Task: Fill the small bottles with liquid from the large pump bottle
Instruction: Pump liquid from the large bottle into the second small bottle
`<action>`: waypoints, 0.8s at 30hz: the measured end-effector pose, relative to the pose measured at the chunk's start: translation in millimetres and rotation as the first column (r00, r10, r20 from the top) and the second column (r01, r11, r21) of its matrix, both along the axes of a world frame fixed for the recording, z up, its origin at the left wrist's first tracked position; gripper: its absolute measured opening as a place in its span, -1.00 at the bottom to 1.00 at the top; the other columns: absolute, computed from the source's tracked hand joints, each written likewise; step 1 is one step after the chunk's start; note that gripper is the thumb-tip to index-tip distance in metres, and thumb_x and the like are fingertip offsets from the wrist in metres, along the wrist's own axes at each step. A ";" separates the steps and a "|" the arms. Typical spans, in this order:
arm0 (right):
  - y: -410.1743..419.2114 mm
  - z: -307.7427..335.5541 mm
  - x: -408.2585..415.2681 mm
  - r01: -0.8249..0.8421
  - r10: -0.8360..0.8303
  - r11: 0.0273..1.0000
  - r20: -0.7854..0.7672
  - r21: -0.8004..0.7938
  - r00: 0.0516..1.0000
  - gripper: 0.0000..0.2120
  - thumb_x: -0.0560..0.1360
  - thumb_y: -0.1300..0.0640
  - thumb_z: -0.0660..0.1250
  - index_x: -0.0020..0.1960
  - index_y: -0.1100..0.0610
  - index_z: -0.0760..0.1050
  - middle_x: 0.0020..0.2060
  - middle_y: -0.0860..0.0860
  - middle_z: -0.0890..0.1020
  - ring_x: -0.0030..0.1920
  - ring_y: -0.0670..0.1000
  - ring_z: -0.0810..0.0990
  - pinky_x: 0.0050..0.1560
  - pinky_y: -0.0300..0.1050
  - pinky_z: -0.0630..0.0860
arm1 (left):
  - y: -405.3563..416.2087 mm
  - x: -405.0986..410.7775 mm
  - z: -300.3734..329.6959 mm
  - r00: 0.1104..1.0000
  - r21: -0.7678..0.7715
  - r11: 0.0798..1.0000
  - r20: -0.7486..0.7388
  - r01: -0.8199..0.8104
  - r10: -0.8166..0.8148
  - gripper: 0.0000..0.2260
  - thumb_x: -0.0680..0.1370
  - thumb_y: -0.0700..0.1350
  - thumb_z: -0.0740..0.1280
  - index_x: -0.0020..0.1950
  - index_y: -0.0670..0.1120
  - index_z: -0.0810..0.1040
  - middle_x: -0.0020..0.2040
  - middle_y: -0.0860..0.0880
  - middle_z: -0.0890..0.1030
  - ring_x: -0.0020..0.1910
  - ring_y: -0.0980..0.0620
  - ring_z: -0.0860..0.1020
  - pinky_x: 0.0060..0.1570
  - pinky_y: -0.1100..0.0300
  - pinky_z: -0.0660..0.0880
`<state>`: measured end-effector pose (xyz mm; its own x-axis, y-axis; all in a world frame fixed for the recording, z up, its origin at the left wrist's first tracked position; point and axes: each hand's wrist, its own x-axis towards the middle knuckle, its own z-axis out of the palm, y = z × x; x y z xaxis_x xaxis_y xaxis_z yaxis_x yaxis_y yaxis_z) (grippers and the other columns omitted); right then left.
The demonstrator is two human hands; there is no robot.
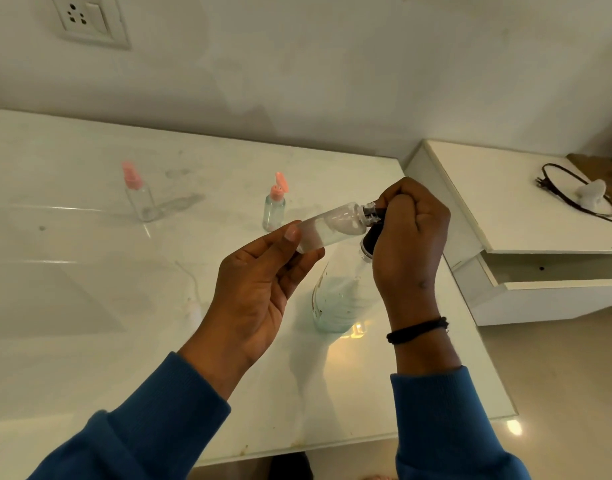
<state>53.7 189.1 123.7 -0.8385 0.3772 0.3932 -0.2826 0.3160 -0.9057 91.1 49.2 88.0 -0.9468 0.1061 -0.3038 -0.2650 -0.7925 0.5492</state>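
My left hand (263, 282) grips the base of a small clear bottle (332, 226) and holds it tilted, neck toward the right. My right hand (408, 237) is curled over the dark pump head (373, 220) of the large clear pump bottle (335, 299), which stands on the white table (90, 271) below my hands. The small bottle's neck meets the dark nozzle under my right fingers. Two more small bottles stand further back: one with a pink spray cap (138, 195) on the left, one with an open pink flip cap (275, 206) in the middle.
A wall with a socket plate (86, 19) rises behind the table. To the right stands a lower white cabinet (526, 216) with a drawer pulled partly open, a dark cable (574, 192) and a white object on top. The table's right edge lies close to my right arm.
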 end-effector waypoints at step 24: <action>0.1 -9.1 -3.1 0.043 -0.043 0.999 -0.028 0.033 0.999 -0.81 0.41 0.30 0.06 -0.31 0.30 0.38 -0.48 -0.11 0.36 -0.38 -0.10 0.34 -0.34 -0.15 0.32 | 4.1 1.2 -4.0 0.999 0.037 0.999 0.042 0.007 -0.008 -0.66 0.46 -0.15 0.40 0.19 -0.26 0.62 0.12 -0.21 0.71 0.07 -0.11 0.71 -0.08 0.21 0.66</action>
<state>50.5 189.2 114.5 -0.8107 0.3990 0.4284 -0.2923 0.3581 -0.8867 92.3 53.3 84.0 -0.9324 0.1249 -0.3391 -0.2932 -0.8101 0.5078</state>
